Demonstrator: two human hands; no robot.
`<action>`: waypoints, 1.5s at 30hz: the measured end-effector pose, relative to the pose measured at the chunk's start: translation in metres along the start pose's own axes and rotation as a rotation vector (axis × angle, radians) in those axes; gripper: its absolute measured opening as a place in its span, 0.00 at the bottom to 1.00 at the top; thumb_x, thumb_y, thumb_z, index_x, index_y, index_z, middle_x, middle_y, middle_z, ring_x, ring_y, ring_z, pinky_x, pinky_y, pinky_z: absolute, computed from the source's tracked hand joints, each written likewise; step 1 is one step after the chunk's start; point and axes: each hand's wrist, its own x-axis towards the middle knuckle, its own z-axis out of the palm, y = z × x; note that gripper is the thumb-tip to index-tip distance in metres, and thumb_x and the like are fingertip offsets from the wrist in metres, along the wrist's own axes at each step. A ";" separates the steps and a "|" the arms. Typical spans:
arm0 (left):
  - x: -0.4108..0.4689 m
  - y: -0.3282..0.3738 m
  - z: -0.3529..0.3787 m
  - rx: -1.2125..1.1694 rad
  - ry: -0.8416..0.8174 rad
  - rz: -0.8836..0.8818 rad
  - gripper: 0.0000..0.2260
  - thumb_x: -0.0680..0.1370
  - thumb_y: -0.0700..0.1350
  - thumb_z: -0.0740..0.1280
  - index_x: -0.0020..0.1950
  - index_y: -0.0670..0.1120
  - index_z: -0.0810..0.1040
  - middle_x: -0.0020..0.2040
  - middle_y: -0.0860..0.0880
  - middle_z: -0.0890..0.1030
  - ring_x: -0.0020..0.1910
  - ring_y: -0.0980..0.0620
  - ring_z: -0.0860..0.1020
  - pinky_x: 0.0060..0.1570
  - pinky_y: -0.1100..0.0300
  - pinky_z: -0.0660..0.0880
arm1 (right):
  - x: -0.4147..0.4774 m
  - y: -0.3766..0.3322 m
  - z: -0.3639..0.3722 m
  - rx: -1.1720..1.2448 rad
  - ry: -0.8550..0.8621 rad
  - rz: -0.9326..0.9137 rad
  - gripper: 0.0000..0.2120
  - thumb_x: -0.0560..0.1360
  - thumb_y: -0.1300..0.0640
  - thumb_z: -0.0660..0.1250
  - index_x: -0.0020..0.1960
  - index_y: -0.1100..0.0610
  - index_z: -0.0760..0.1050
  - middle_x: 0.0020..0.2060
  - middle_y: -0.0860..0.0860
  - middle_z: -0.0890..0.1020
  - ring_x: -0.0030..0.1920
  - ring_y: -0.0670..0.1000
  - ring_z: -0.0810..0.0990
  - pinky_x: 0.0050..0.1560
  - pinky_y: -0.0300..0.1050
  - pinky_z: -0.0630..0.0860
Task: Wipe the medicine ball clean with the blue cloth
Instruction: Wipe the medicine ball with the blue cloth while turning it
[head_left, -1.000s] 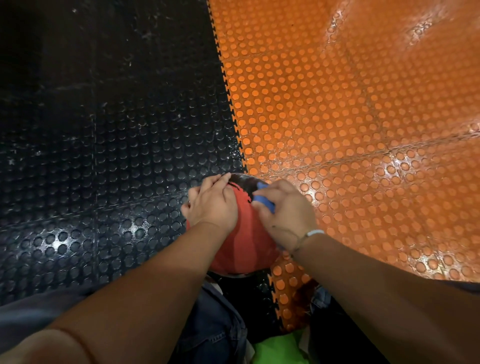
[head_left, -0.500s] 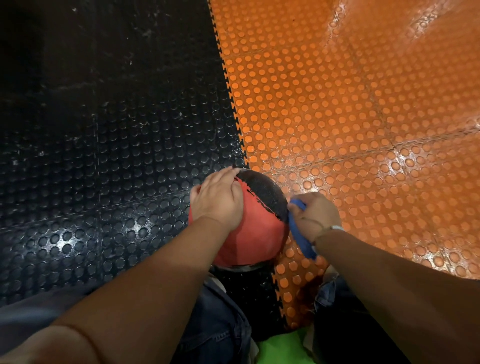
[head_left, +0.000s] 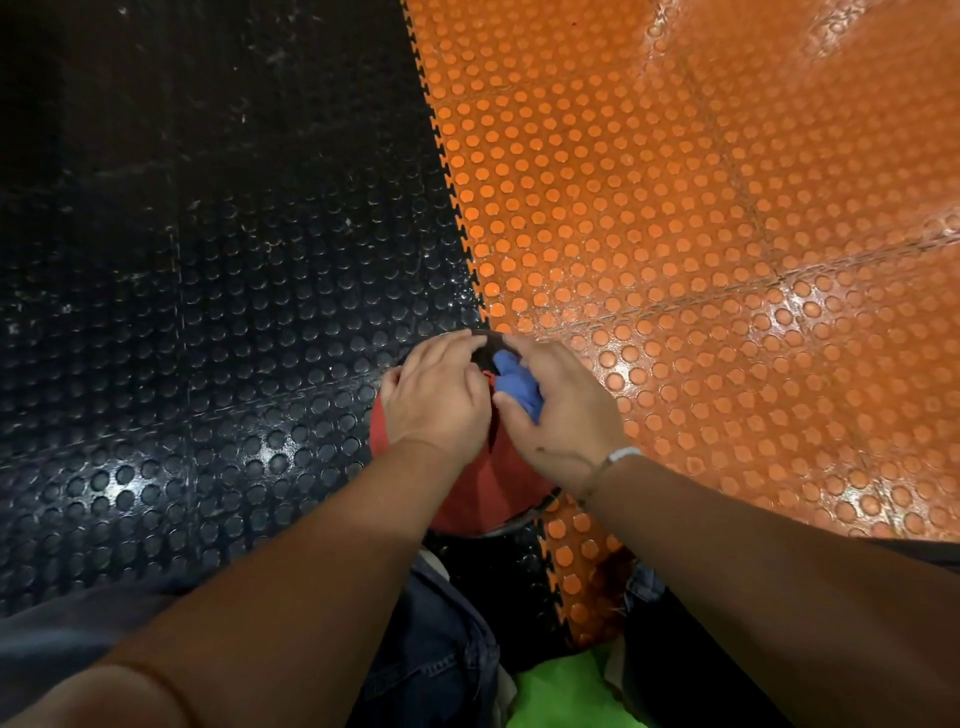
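Observation:
A red and black medicine ball (head_left: 480, 493) sits on the floor just in front of my knees, on the seam between black and orange tiles. My left hand (head_left: 439, 397) lies flat on the ball's top left, fingers stretched over it. My right hand (head_left: 563, 415) grips a bunched blue cloth (head_left: 514, 384) and presses it against the ball's upper right, close beside the left hand. Both hands hide most of the ball's top.
Black studded floor tiles (head_left: 208, 312) spread to the left and orange studded tiles (head_left: 701, 234) to the right. My jeans-clad legs (head_left: 441, 649) and a bright green item (head_left: 561, 696) lie at the bottom edge.
My right hand has brought the cloth from the ball's right side back up onto its top, next to the left hand. The left hand stays on the ball.

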 end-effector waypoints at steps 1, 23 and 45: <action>-0.001 -0.001 0.000 -0.013 0.007 -0.005 0.18 0.79 0.45 0.55 0.67 0.58 0.72 0.70 0.61 0.68 0.70 0.60 0.61 0.69 0.54 0.52 | -0.003 0.009 0.000 -0.025 -0.041 0.025 0.26 0.73 0.47 0.57 0.69 0.54 0.68 0.60 0.52 0.74 0.60 0.52 0.73 0.59 0.44 0.69; 0.007 -0.010 -0.012 0.061 0.016 -0.141 0.16 0.80 0.53 0.56 0.66 0.50 0.71 0.66 0.51 0.72 0.65 0.47 0.68 0.65 0.49 0.60 | -0.002 0.005 0.007 -0.048 -0.094 0.053 0.19 0.79 0.49 0.54 0.65 0.56 0.71 0.59 0.53 0.73 0.59 0.51 0.72 0.58 0.41 0.66; 0.014 -0.016 -0.008 0.054 0.040 -0.206 0.17 0.80 0.55 0.55 0.66 0.51 0.70 0.67 0.51 0.70 0.68 0.46 0.66 0.73 0.42 0.48 | 0.001 0.026 0.004 -0.065 -0.140 0.257 0.18 0.79 0.51 0.58 0.65 0.59 0.69 0.59 0.55 0.73 0.60 0.54 0.72 0.59 0.42 0.67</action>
